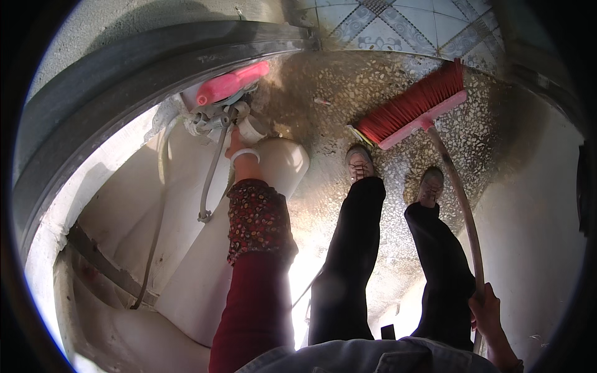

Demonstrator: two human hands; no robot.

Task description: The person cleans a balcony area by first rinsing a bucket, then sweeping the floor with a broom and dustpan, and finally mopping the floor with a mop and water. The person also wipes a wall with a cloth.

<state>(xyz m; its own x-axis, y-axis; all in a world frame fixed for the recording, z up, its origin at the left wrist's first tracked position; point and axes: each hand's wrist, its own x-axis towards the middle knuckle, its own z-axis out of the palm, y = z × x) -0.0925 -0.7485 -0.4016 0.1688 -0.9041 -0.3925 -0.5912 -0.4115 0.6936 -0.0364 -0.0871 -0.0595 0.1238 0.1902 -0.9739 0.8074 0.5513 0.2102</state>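
Note:
My right hand (pixel 486 310) is closed around the lower end of a long wooden broom handle (pixel 459 191). At its far end, the broom's head with red bristles (pixel 413 105) rests on the speckled floor, ahead of my shoes. My left hand (pixel 235 142), with a white bangle at the wrist, reaches forward among pale pipe fittings (pixel 217 122) and a white cup-like piece (pixel 252 129). What its fingers touch is hard to tell. Just beyond it lies a pink plastic bottle (pixel 224 86). A grey hose (pixel 212 172) hangs beside the wrist.
A dark curved frame (pixel 154 60) runs along the upper left. A second hose (pixel 161 200) hangs at the left, near a large pale surface (pixel 196 279). Patterned tiles (pixel 406 25) lie beyond the speckled floor (pixel 322 158). A pale wall (pixel 527 224) stands on the right.

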